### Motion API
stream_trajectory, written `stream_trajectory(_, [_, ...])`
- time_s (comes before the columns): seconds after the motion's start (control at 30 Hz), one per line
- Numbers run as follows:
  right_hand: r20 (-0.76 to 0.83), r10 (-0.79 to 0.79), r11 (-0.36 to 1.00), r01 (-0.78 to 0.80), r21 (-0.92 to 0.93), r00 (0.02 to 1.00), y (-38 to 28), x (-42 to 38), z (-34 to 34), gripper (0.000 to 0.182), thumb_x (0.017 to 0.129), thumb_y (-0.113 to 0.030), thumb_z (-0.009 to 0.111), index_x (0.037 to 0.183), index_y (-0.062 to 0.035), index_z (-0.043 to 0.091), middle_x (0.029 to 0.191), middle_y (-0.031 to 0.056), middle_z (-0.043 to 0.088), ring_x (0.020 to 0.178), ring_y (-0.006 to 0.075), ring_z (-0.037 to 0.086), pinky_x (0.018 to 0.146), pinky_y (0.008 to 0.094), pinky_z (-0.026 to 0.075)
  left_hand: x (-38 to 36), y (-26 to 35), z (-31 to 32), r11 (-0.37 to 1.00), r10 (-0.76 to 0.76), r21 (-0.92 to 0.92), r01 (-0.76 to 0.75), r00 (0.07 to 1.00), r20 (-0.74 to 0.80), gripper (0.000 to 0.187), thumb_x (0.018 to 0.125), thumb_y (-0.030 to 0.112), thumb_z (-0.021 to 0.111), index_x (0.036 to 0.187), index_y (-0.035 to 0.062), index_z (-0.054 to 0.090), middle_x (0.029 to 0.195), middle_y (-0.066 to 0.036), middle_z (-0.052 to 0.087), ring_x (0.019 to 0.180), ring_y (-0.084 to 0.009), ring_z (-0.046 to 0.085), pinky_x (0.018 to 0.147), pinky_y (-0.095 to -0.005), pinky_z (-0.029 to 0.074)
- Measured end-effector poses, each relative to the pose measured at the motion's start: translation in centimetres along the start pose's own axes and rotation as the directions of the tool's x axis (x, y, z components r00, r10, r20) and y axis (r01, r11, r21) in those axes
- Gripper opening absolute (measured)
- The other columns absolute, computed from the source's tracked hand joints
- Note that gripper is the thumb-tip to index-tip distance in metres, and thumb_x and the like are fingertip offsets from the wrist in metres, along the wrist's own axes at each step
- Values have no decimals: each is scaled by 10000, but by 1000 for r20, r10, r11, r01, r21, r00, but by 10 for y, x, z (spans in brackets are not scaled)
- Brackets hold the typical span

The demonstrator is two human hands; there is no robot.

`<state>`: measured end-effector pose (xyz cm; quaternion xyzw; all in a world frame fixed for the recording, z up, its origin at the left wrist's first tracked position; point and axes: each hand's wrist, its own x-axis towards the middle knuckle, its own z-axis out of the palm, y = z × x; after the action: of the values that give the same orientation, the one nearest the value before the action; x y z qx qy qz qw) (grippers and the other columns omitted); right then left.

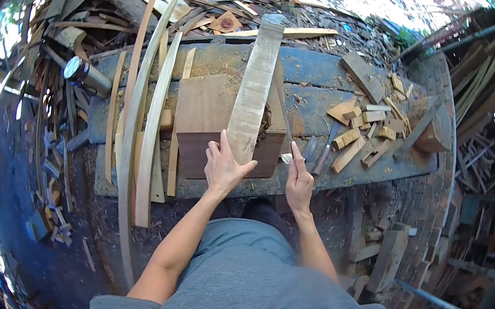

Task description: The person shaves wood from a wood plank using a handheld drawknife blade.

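Item: our left hand (223,168), fingers spread flat on the dark board (198,151), just left of the pale plank (255,89). Our right hand (298,182), fingers extended, rests just right of the plank's near end; offcuts (359,134) farther right.

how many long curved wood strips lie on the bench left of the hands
3: the longest strip outermost, a wider strip beside it, a thin darker strip farthest left. More may be hidden in the pile.

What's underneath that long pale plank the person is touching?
The pale plank lies across brown boards on the blue workbench. The left hand steadies its near end; anything directly beneath is hidden.
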<state>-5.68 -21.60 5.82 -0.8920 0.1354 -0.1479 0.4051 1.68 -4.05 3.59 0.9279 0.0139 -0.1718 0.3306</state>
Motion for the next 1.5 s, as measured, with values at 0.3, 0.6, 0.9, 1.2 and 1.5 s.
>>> stream_trajectory(0.3, [7,40,998,-41,46,999,31,5,-41,399,1060,-128,457,1456,-120,510,1126,211,703,798,118,620,749,294,507,-9,19,41,996,-46,-73,43,998,-40,1194,669,561,853,1542,61,211,1279,-238,491,1179,-413,520,949,-499,498])
stream_trajectory(0.6, [23,-76,996,74,56,997,63,17,-63,412,1035,-104,495,1442,-158,530,885,234,685,699,301,695,637,363,517,-8,29,83,389,-306,-900,197,949,76,852,704,112,909,1398,-39,437,1250,-154,634,1117,-211,631,948,-335,534])
stream_trajectory(0.9, [56,-179,977,170,131,982,85,39,-72,417,1039,-120,497,1452,-174,521,955,232,700,691,283,671,664,342,515,-14,28,102,12,-365,-989,149,921,134,622,844,-11,759,1397,56,484,1254,-109,633,1130,-225,633,962,-401,544])
stream_trajectory(1.2, [316,-292,911,163,379,903,52,81,-34,417,1031,-132,526,1446,-174,530,939,235,696,737,185,674,706,332,519,-19,68,122,-106,-581,-994,17,810,76,655,820,-67,752,1405,26,474,1241,-108,638,1119,-208,632,960,-353,533])
stream_trajectory(1.5, [413,-93,973,-4,229,906,96,72,-55,420,1039,-152,506,1458,-181,513,1033,199,718,837,148,665,755,313,512,-25,29,105,353,-399,-934,48,911,-104,644,838,-50,732,1427,12,479,1269,-104,639,1139,-171,616,990,-297,481])
